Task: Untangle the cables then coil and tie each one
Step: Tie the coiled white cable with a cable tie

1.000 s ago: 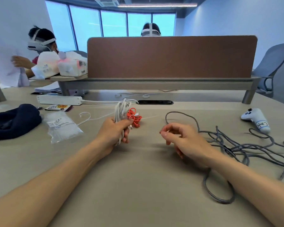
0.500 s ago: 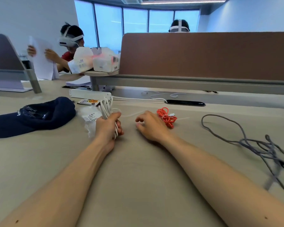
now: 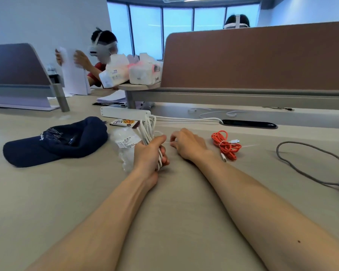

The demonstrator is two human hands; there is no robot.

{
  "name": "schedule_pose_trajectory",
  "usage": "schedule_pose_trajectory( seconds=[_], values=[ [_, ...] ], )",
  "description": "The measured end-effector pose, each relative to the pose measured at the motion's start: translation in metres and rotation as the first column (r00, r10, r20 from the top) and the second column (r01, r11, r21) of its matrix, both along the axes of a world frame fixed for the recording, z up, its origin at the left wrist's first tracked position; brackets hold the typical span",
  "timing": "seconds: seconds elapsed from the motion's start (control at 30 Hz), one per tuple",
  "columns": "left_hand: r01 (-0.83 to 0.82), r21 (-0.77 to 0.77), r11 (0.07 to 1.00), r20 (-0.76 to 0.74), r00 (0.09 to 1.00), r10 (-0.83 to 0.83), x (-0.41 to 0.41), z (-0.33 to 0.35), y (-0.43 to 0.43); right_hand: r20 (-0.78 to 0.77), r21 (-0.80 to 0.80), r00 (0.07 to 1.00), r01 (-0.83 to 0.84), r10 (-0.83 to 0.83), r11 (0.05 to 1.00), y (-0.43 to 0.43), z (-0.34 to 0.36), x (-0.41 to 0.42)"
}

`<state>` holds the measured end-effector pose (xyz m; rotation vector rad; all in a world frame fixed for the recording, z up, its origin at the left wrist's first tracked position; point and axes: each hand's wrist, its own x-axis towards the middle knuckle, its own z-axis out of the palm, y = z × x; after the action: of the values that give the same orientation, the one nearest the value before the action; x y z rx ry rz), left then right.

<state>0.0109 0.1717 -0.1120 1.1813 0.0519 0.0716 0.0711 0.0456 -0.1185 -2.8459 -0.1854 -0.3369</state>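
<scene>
The left hand (image 3: 150, 153), just left of the frame's centre, is wrapped in a fist around a coiled white cable (image 3: 149, 132), whose loops stick up out of the top of the fist and show again between the fingers below. Just to its right the right hand (image 3: 188, 144) rests on the beige table (image 3: 174, 202) with fingers curled toward the coil; whether it pinches anything I cannot tell. Right of that hand lies an orange cable (image 3: 226, 145), bundled and tied with a thin white tie, its white plug pointing right. Toward the right edge a grey cable (image 3: 309, 165) lies loose in a wide loop. Behind the left hand sits a clear plastic bag (image 3: 125, 145) with a label, and left of it a navy cap (image 3: 57, 141). Further back are a snack packet (image 3: 124, 123) and a white power strip (image 3: 125, 112).
</scene>
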Motion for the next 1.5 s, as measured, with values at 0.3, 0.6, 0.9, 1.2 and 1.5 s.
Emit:
schedule_pose_trajectory(
  seconds=[0.3,0.6,0.9,1.2,1.5],
  values=[
    [0.005,0.088,0.996,0.031,0.999,-0.008,-0.007,0.002,-0.002,0.069,0.101,0.997,0.035,-0.042,0.994,-0.002,0.003,-0.048],
    [0.063,0.203,0.977,0.154,0.983,-0.095,-0.036,0.004,-0.017,0.157,0.894,0.983,-0.101,-0.093,0.436,-0.032,0.004,-0.13],
    [0.444,0.382,0.811,0.171,0.828,-0.534,-0.104,0.005,-0.113,0.118,0.943,0.99,-0.089,0.072,-0.322,-0.121,0.012,-0.221],
    [0.395,0.493,0.775,0.197,0.817,-0.542,-0.11,-0.001,-0.146,0.142,0.933,0.986,-0.105,0.084,-0.345,-0.146,0.013,-0.221],
    [0.317,0.64,0.7,0.249,0.777,-0.579,-0.111,-0.002,-0.146,0.112,0.974,0.991,-0.096,0.068,-0.205,-0.156,0.014,-0.218]
  ],
)
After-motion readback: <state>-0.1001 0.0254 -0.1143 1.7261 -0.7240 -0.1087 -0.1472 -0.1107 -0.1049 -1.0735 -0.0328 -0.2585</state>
